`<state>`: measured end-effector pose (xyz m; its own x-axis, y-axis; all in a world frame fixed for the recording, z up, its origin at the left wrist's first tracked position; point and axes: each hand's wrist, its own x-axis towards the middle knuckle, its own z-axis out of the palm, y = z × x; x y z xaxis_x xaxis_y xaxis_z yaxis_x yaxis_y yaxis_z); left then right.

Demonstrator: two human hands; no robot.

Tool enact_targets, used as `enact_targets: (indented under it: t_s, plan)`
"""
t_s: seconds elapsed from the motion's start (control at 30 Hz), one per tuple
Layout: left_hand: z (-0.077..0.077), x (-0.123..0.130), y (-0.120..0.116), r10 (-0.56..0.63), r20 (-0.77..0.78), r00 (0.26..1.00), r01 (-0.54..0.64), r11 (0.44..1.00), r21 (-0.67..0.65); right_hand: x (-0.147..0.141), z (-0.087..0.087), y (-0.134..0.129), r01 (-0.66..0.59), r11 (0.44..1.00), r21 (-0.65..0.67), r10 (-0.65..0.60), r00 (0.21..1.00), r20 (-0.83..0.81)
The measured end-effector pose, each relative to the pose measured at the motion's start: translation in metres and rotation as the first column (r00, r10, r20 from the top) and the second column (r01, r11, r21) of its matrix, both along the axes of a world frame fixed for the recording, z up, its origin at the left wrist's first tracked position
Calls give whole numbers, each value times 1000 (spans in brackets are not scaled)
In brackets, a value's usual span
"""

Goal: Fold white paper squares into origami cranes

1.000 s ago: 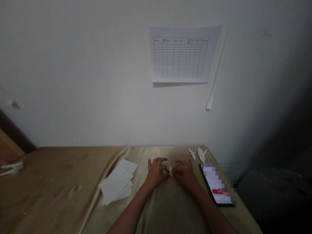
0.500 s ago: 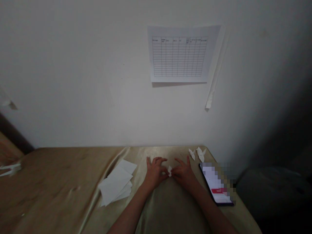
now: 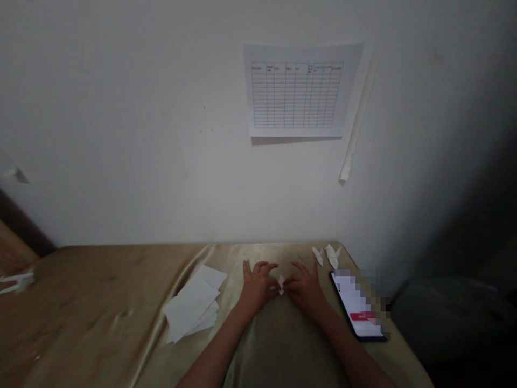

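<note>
Between my two hands is a small piece of folded white paper [image 3: 281,284], close above or on the cloth-covered table. My left hand [image 3: 257,284] pinches its left side with thumb and forefinger, the other fingers raised. From the right, my right hand [image 3: 305,285] pinches the opposite side, its remaining fingers lifted and spread. The fingertips cover part of the paper, so its exact shape is hard to make out. Two folded white paper figures, one on the left [image 3: 318,256] and one on the right [image 3: 333,255], lie beyond my right hand near the table's back corner.
Several white paper sheets [image 3: 196,302] lie overlapped to the left. A phone [image 3: 357,307] with a lit screen rests at the right edge of the shiny tan tablecloth [image 3: 100,302]. A printed table sheet [image 3: 299,97] hangs on the wall behind. White scraps [image 3: 18,281] sit far left.
The right hand's raised fingers have shifted slightly to the right. Both hands stay pinched on the small folded paper, in nearly the same place.
</note>
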<state>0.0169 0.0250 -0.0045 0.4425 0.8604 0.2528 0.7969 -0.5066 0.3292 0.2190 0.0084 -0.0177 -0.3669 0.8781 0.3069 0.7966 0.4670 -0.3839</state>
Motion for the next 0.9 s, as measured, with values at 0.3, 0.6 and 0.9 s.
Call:
enact_targets:
  t_s: [0.3,0.6,0.9]
  plan:
    - [6,-4,0,15,-99,995,-17,1000,-25,-2,17,-7,35,995,-95,-28,997,76]
    - [-5,-22,-10,-17,-129,992,17,1000,-4,-4,19,-6,156,975,-158,-152,988,36]
    - [-7,-23,-18,-40,-87,995,43,999,32,-7,8,-7,218,968,-128,-216,976,31]
